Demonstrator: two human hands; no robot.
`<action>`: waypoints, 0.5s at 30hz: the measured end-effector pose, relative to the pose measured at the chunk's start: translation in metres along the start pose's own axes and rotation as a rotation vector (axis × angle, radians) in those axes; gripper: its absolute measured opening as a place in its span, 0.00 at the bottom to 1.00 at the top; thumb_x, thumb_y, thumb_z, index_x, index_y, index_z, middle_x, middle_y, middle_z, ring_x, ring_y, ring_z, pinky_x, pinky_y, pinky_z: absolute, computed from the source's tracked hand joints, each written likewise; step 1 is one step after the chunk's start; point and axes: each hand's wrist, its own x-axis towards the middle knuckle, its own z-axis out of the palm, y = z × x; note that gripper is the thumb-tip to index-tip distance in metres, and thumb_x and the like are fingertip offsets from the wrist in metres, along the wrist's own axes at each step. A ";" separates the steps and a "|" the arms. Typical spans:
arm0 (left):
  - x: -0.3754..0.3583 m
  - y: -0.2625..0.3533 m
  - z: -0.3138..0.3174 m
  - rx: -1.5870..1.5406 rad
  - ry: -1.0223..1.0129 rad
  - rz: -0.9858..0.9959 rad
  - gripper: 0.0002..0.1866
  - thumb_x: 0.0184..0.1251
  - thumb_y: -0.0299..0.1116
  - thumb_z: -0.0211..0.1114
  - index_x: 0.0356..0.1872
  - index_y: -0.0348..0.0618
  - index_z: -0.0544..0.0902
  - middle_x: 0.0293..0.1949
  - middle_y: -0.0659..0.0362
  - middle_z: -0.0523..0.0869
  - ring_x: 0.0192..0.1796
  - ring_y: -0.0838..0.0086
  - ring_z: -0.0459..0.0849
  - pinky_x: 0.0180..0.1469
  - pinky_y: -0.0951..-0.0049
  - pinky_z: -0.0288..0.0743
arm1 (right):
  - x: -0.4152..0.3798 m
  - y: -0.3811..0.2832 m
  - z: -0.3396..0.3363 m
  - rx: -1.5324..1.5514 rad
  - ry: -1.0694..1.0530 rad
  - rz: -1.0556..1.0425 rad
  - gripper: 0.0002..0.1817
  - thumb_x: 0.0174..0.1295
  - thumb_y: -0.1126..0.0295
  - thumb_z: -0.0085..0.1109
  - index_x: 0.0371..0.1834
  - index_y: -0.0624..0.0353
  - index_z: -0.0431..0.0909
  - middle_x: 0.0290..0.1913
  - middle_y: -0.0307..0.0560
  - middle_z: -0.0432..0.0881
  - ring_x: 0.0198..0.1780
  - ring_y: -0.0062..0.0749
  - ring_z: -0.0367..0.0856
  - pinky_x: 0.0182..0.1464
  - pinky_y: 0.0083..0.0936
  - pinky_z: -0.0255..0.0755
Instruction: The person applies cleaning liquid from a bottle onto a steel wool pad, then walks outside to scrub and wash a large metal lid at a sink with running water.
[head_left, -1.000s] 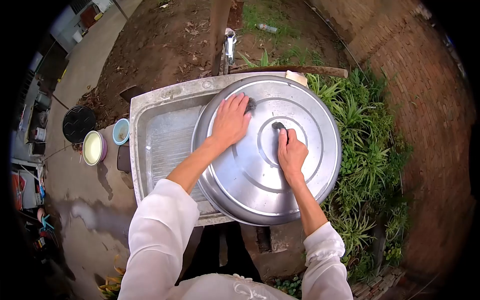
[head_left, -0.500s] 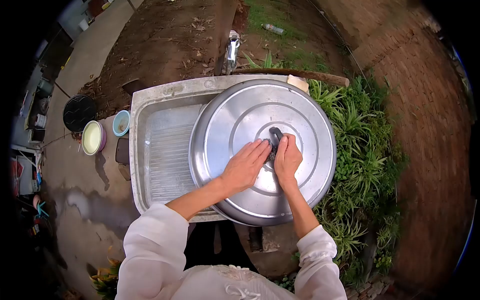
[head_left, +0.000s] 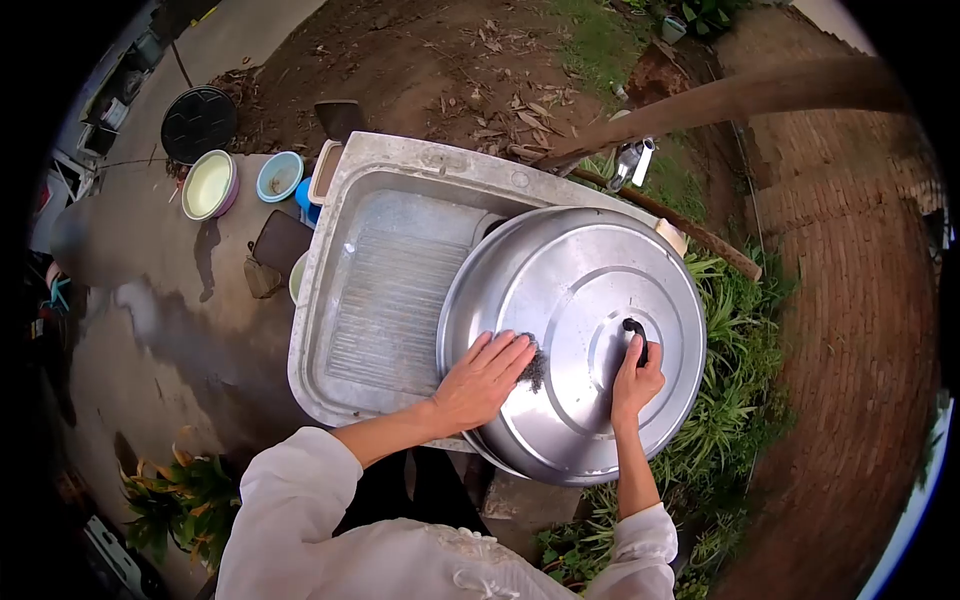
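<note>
A large round metal lid (head_left: 560, 300) lies over the right part of a stone washbasin (head_left: 310, 340) with a ribbed washboard surface (head_left: 385, 310). My right hand (head_left: 637, 385) is wrapped round the lid's black handle (head_left: 633, 327). On the lid's left side, my left hand (head_left: 483, 380) presses a dark scouring pad (head_left: 533, 368) against the metal, its fingers close together. Part of the pad sticks out beside the fingertips, and the rest is hidden under them.
A metal tap (head_left: 630, 165) and a wooden pole (head_left: 740, 100) stand behind the basin. Basins, one pale yellow (head_left: 209, 185) and one light blue (head_left: 279, 177), sit on the ground at left. Green plants (head_left: 735, 370) grow along the right, beside a brick path (head_left: 850, 330).
My left hand has moved with the pad from beside the handle to the lid's left side. My right hand still grips the handle. The view has shifted and turned.
</note>
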 end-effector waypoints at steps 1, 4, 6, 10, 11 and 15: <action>0.006 -0.009 0.002 0.010 0.048 -0.042 0.31 0.62 0.31 0.61 0.68 0.37 0.67 0.69 0.49 0.67 0.72 0.56 0.63 0.71 0.48 0.56 | 0.000 -0.002 0.000 0.009 0.003 0.007 0.18 0.70 0.57 0.56 0.28 0.61 0.73 0.13 0.49 0.70 0.14 0.38 0.66 0.21 0.36 0.60; 0.101 -0.061 -0.008 0.016 0.241 -0.141 0.27 0.65 0.32 0.59 0.65 0.35 0.69 0.65 0.47 0.71 0.69 0.54 0.67 0.68 0.53 0.62 | 0.000 0.001 -0.002 -0.011 -0.030 0.025 0.18 0.70 0.59 0.55 0.28 0.62 0.73 0.14 0.47 0.67 0.16 0.31 0.61 0.21 0.33 0.58; 0.157 -0.100 0.012 -0.293 0.288 -0.274 0.23 0.68 0.32 0.55 0.62 0.34 0.69 0.60 0.43 0.73 0.65 0.50 0.69 0.66 0.57 0.65 | 0.002 -0.004 -0.001 -0.011 0.002 -0.043 0.18 0.70 0.59 0.55 0.28 0.63 0.72 0.15 0.47 0.66 0.17 0.29 0.61 0.22 0.32 0.58; 0.091 -0.124 0.012 -0.589 0.255 -0.477 0.19 0.71 0.33 0.51 0.58 0.32 0.70 0.56 0.41 0.74 0.59 0.45 0.71 0.63 0.57 0.66 | 0.002 -0.012 -0.005 -0.017 -0.030 0.050 0.21 0.72 0.58 0.53 0.27 0.65 0.70 0.18 0.45 0.64 0.22 0.27 0.59 0.25 0.31 0.56; 0.043 -0.127 0.029 -0.619 0.243 -0.597 0.18 0.71 0.33 0.50 0.56 0.32 0.71 0.55 0.40 0.74 0.57 0.43 0.72 0.62 0.56 0.66 | -0.001 -0.008 -0.003 -0.019 -0.042 0.044 0.21 0.72 0.58 0.52 0.27 0.65 0.70 0.18 0.45 0.65 0.21 0.27 0.59 0.25 0.31 0.57; -0.020 -0.114 0.053 -0.463 0.192 -0.541 0.22 0.76 0.36 0.42 0.64 0.34 0.67 0.68 0.44 0.67 0.74 0.51 0.58 0.73 0.43 0.46 | -0.003 -0.011 -0.004 -0.032 -0.067 0.044 0.19 0.73 0.60 0.51 0.29 0.65 0.70 0.17 0.43 0.63 0.21 0.25 0.57 0.24 0.29 0.55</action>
